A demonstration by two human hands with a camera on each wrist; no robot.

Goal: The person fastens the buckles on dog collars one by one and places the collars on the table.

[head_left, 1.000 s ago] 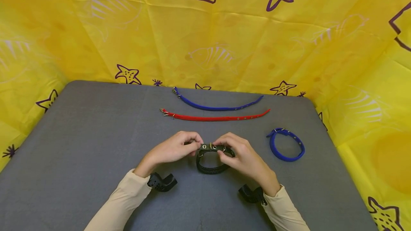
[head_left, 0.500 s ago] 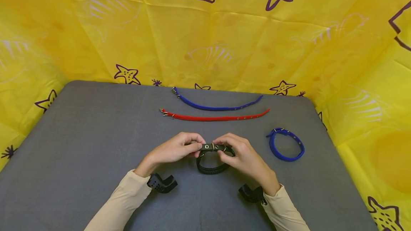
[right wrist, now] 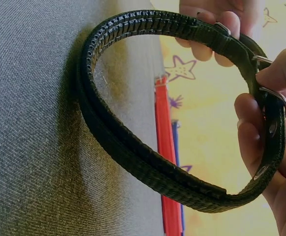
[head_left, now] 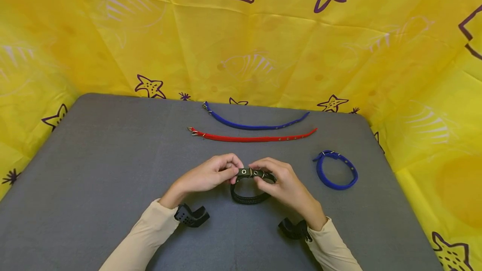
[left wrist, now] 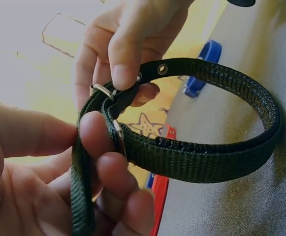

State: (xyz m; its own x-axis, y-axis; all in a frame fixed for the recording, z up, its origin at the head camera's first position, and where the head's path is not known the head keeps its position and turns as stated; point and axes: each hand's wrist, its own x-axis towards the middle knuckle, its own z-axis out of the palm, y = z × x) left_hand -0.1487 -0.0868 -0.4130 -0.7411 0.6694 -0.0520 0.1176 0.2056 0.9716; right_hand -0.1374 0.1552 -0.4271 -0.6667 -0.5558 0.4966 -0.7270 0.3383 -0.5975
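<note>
A dark green buckled collar (head_left: 246, 200) forms a loop standing on its edge on the table, its metal eyelets facing up. My left hand (head_left: 211, 173) pinches the strap's free end between thumb and fingers, which the left wrist view shows past the metal buckle (left wrist: 102, 91). On the other side, my right hand (head_left: 288, 182) pinches the collar close to the buckle, with thumb and fingertips on the band. Both hands are close together at the top of the loop. Whether the buckle's prong sits in an eyelet cannot be made out.
Beyond the hands, a red collar (head_left: 248, 139) and a blue collar (head_left: 252, 127) lie stretched out. A second blue collar (head_left: 336, 188), fastened into a loop, rests at right. Yellow printed cloth (head_left: 226, 32) hangs behind the grey table (head_left: 113, 158).
My left hand has shifted slightly right, toward the right hand. The strap's eyelets have slid right with it through the buckle area. The right hand stays nearly in place.
</note>
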